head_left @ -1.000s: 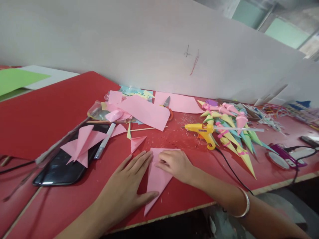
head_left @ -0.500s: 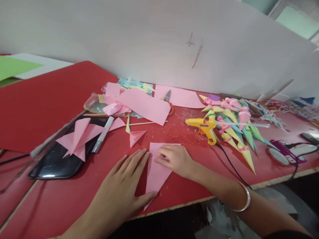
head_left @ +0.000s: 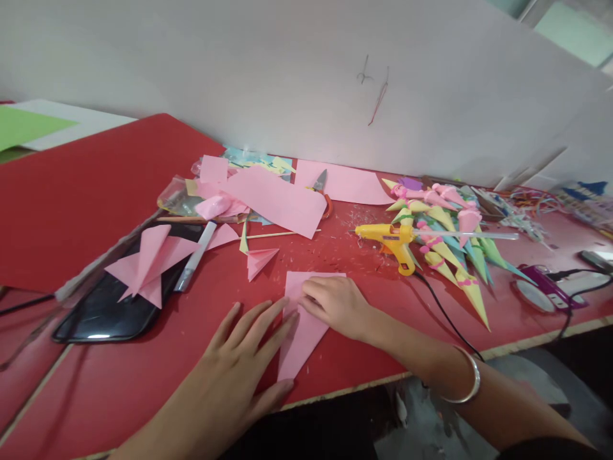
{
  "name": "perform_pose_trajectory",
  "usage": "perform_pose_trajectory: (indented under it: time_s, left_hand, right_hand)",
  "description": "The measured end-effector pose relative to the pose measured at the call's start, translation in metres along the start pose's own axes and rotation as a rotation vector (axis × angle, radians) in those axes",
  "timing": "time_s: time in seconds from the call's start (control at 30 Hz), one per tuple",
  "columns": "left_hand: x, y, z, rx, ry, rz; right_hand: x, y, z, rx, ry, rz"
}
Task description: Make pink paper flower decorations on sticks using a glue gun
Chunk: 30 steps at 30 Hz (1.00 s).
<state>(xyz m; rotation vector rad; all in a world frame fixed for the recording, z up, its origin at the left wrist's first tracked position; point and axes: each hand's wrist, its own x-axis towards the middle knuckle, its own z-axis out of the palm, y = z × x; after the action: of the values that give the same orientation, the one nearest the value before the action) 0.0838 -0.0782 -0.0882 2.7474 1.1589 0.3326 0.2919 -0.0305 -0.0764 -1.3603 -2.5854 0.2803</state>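
A folded piece of pink paper (head_left: 306, 342), narrowing toward the table's front edge, lies flat in front of me. My left hand (head_left: 246, 348) is spread, its fingertips on the paper's left side and its thumb by the lower tip. On the upper part of the sheet, my right hand (head_left: 335, 303) is closed, with curled fingers pressed down on the paper. A small pleated pink paper piece (head_left: 261, 263) rests just beyond my hands. To the right lies a yellow glue gun (head_left: 390, 241) with a clear glue stick in its back.
Pink folded shapes (head_left: 151, 262) and a marker (head_left: 195, 257) lie on a black phone (head_left: 105, 313). Behind are pink sheets (head_left: 282, 198) and orange-handled scissors (head_left: 327, 203). Several coloured paper cones (head_left: 472, 300) are heaped at right, near a purple power strip (head_left: 550, 287). The glue gun's cord (head_left: 445, 313) crosses the front edge.
My left hand has shifted, its fingers more spread and reaching further onto the paper's left side. The paper's lower tip now looks shorter. My right hand stays on the upper part.
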Motion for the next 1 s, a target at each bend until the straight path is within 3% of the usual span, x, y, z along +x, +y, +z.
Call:
perform_pose_trajectory:
  time_s: [0.27, 0.47, 0.7, 0.8, 0.87, 0.93, 1.0]
  left_hand:
    - [0.001, 0.001, -0.003, 0.042, 0.004, 0.084]
    - [-0.001, 0.001, -0.009, 0.053, -0.027, 0.069]
    - [-0.002, -0.003, -0.009, 0.073, -0.014, 0.104]
    - [-0.002, -0.005, -0.009, 0.082, 0.002, 0.128]
    - [-0.002, -0.006, -0.009, 0.082, 0.01, 0.137]
    - [-0.002, -0.007, -0.008, 0.075, 0.005, 0.137]
    - [-0.001, -0.007, -0.008, 0.068, -0.004, 0.132]
  right_hand:
    - [0.001, -0.001, -0.001, -0.016, -0.007, -0.002]
    - [0.002, -0.004, -0.003, 0.013, -0.036, 0.061]
    - [-0.002, 0.001, -0.003, 0.064, 0.029, 0.076]
    - [-0.014, 0.0, -0.006, -0.013, 0.152, -0.013]
    - [-0.028, -0.004, -0.007, -0.074, 0.201, -0.173]
    - [-0.045, -0.01, -0.006, -0.069, 0.197, -0.378]
    - [-0.059, -0.015, -0.006, -0.044, 0.103, -0.424]
